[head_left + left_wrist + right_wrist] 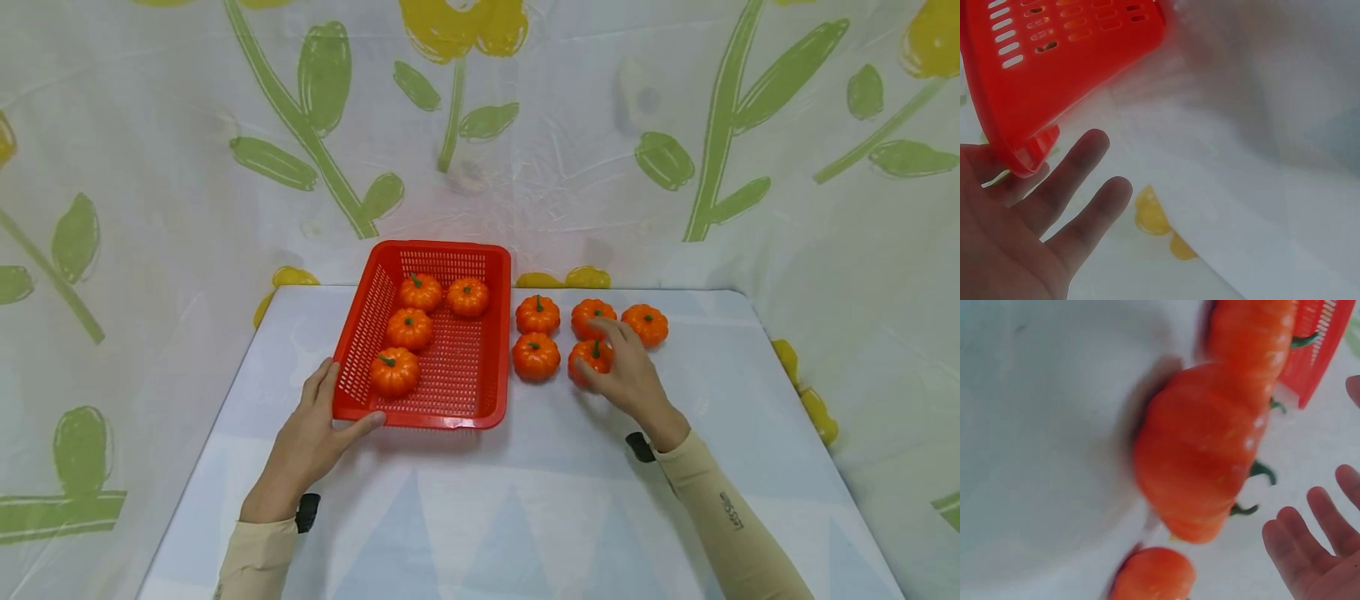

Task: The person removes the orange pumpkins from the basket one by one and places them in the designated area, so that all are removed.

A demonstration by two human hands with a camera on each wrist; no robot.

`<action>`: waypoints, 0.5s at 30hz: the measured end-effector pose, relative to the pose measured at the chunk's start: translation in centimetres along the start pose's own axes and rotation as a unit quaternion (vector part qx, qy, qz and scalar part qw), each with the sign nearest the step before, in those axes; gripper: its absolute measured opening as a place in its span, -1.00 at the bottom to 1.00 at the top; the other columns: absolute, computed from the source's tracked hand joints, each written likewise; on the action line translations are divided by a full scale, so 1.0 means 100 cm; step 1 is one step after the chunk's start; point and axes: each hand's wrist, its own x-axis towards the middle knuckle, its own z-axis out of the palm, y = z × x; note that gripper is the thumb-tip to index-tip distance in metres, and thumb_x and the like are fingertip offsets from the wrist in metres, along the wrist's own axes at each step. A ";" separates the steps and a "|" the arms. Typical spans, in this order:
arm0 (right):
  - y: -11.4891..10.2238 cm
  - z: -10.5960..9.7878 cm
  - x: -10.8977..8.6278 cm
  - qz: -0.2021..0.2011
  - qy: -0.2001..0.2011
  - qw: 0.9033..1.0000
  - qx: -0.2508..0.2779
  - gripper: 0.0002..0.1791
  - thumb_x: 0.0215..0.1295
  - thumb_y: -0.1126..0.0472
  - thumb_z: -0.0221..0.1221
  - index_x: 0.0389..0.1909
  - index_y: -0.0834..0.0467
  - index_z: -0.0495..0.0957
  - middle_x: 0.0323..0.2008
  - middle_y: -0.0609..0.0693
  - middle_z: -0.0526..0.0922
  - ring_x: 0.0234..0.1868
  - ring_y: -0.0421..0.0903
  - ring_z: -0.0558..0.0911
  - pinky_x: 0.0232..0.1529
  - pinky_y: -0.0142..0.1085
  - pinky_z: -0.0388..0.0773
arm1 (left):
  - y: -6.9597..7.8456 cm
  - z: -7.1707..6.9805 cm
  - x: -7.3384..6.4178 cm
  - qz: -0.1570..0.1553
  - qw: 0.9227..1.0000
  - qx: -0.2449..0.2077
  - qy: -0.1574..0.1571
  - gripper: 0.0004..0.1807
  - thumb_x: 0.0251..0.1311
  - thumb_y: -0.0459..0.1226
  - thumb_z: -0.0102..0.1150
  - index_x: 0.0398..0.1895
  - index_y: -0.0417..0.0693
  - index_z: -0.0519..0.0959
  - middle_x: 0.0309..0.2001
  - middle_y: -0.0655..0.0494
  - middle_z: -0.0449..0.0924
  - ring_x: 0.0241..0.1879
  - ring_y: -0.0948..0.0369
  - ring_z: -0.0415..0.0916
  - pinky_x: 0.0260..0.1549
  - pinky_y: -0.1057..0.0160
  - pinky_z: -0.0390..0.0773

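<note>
A red plastic basket (495,367) with slotted sides stands on the table, with several small orange pumpkins (395,372) inside. My left hand (318,437) rests at its near left corner, thumb along the front rim and fingers at the left side. The left wrist view shows the spread, fairly straight fingers (1088,206) beside the basket rim. To the right of the basket, my right hand (622,367) hovers with parted fingers over a green-stemmed pumpkin (592,350). In the right wrist view, a gap separates the fingertips (1288,519) from the nearest pumpkin (1197,444).
Beside the basket, more pumpkins stand in two short rows, including a front left one (536,357), a back left one (537,317) and a far right one (651,325). The pale table (525,500) meets a flower-printed cloth wall (555,183) behind.
</note>
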 end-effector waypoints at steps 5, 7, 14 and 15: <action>-0.016 0.002 0.002 -0.024 0.006 0.999 0.024 -0.29 0.24 0.06 0.40 0.36 0.16 0.39 0.32 0.12 0.41 0.30 0.13 0.40 0.29 0.18 0.39 | 0.000 -0.001 0.000 -0.001 1.000 -0.002 -0.002 0.29 0.15 0.37 0.22 0.66 -0.02 -0.28 0.62 -0.13 -0.24 0.44 -0.28 0.13 0.22 -0.40 0.32; -0.022 0.004 0.004 -0.035 0.003 0.999 0.027 -0.29 0.23 0.07 0.42 0.35 0.16 0.39 0.31 0.11 0.41 0.28 0.13 0.41 0.28 0.17 0.42 | 0.000 -0.001 0.000 -0.003 1.000 0.000 -0.002 0.29 0.15 0.37 0.22 0.66 -0.01 -0.28 0.62 -0.13 -0.24 0.44 -0.28 0.13 0.22 -0.40 0.32; -0.046 0.007 0.009 -0.087 -0.003 0.996 0.033 -0.28 0.19 0.14 0.46 0.34 0.15 0.40 0.27 0.08 0.46 0.21 0.08 0.48 0.19 0.10 0.52 | 0.000 -0.001 -0.001 -0.009 1.000 -0.001 -0.005 0.29 0.15 0.35 0.24 0.66 0.00 -0.29 0.63 -0.13 -0.25 0.44 -0.30 0.12 0.22 -0.41 0.31; -0.049 0.007 0.009 -0.096 -0.005 0.995 0.036 -0.28 0.19 0.15 0.46 0.35 0.14 0.40 0.27 0.06 0.46 0.22 0.06 0.48 0.20 0.08 0.53 | 0.000 -0.001 -0.001 -0.009 1.000 -0.001 -0.005 0.29 0.15 0.36 0.24 0.66 0.00 -0.29 0.63 -0.13 -0.25 0.44 -0.30 0.12 0.22 -0.41 0.31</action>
